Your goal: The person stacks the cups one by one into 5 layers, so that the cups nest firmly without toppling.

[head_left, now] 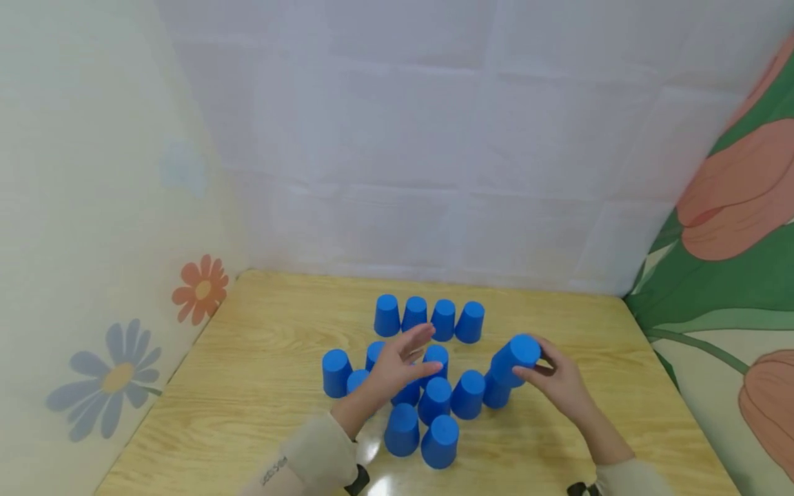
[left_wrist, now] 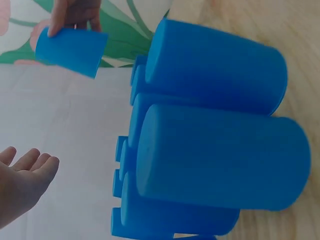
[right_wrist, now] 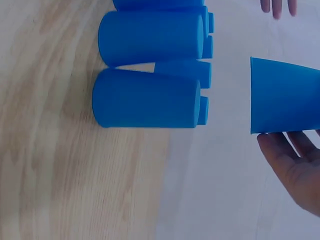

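Blue plastic cups stand upside down on the table; a back row has this cup (head_left: 470, 322) at its right end, and more cups, one of them this front cup (head_left: 440, 442), are grouped nearer. Between thumb and fingers my right hand (head_left: 561, 386) holds a blue cup (head_left: 516, 359), its base up and slightly tilted. In the right wrist view the held cup (right_wrist: 285, 96) is off the table. From above, it partly covers a standing cup (head_left: 496, 393). My left hand (head_left: 397, 368) hovers over the middle cups with fingers extended, holding nothing, and hides some of them.
The wooden table (head_left: 248, 351) meets a white cloth backdrop (head_left: 409, 151) at its far edge. A flower-painted wall (head_left: 93, 241) borders the left side, and a panel with large painted tulips (head_left: 738, 186) borders the right.
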The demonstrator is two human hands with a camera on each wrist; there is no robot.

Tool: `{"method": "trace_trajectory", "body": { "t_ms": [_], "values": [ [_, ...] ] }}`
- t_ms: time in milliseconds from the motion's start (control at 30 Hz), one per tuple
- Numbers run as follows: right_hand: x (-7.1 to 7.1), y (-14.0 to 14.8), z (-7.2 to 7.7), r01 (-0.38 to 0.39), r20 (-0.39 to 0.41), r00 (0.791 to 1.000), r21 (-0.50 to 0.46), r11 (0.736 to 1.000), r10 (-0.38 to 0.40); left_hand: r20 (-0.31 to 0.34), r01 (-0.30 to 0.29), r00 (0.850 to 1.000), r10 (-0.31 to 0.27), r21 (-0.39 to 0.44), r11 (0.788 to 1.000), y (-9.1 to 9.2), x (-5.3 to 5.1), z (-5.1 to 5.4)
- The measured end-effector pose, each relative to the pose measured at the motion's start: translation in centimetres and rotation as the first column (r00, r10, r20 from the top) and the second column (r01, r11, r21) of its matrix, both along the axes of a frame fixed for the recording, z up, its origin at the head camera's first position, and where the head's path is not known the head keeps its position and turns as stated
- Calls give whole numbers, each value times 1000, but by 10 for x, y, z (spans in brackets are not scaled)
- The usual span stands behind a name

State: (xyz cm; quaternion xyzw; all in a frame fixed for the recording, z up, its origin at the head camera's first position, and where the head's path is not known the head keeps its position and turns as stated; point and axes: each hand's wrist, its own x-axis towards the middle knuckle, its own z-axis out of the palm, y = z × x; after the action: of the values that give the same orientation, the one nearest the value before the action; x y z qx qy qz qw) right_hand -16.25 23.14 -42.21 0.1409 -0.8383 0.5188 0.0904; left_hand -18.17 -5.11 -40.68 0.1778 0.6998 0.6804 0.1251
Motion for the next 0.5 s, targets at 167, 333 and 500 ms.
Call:
{"method": "trace_trajectory", "body": {
  "t_ms": [167, 333, 500],
  "values": [
    [-29, 20, -35, -29, -65, 998, -61, 998, 26, -9, 50, 999, -50, -22, 999, 3, 8, -15],
    [-38, 23, -34, 49, -1, 999, -48, 998, -49, 8, 73, 997, -73, -29, 997, 5, 17, -21],
    [-56, 32, -51, 83, -6, 996, -78, 993, -84, 35, 122, 992, -121, -17, 992, 9, 27, -22]
  ]
}}
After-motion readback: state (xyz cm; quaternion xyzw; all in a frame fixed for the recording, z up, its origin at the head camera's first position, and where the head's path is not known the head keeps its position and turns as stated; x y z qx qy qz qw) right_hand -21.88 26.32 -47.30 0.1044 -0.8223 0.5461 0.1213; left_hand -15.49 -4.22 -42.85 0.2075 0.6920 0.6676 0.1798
